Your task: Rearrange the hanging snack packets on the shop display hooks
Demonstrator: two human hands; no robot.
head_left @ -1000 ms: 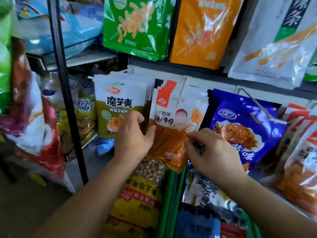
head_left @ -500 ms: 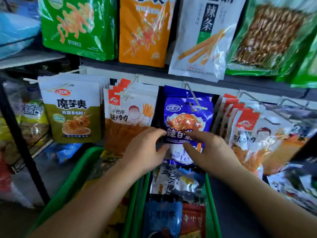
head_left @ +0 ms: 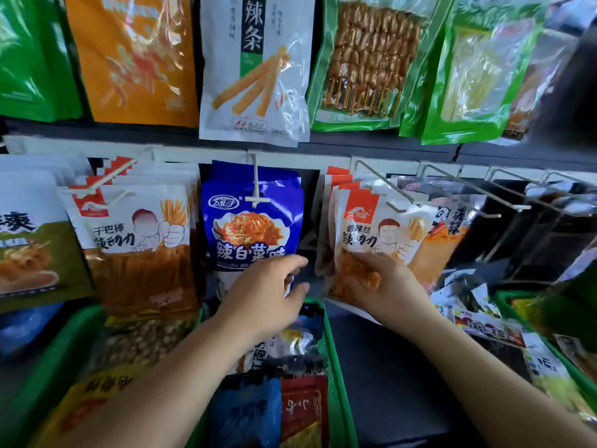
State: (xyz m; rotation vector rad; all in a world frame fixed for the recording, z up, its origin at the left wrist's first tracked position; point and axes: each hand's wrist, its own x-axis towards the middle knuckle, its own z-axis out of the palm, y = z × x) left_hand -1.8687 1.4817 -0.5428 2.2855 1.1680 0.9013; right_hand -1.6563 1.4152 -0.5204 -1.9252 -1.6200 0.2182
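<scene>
My right hand (head_left: 387, 286) has the front white-and-orange packet (head_left: 378, 227) by its lower end, fingers curled round the bottom edge and holding it. That packet hangs at the front of a stack on a wire hook (head_left: 384, 185), right of centre in the lower row; the wire runs through its top. Just behind it on the right, another orange packet (head_left: 449, 231) overlaps it.

My left hand (head_left: 261, 295) is at the lower right corner of the blue packet (head_left: 255, 227), which hangs on a white plastic peg (head_left: 256, 185) in the middle. Its fingers are loosely spread, thumb and forefinger apart. The forefinger lies against the packet's bottom edge without closing on it.

To the left hangs a second stack of white-and-orange packets (head_left: 139, 240), and further left an olive one (head_left: 26, 247). The upper row holds an orange bag (head_left: 135, 56), a white bag (head_left: 258, 69) and a green bag of skewers (head_left: 368, 59). More wire hooks (head_left: 468, 189) jut toward me on the right. The rim of a green basket (head_left: 336, 367) of mixed packets sits directly under both wrists, close below the hanging row.
</scene>
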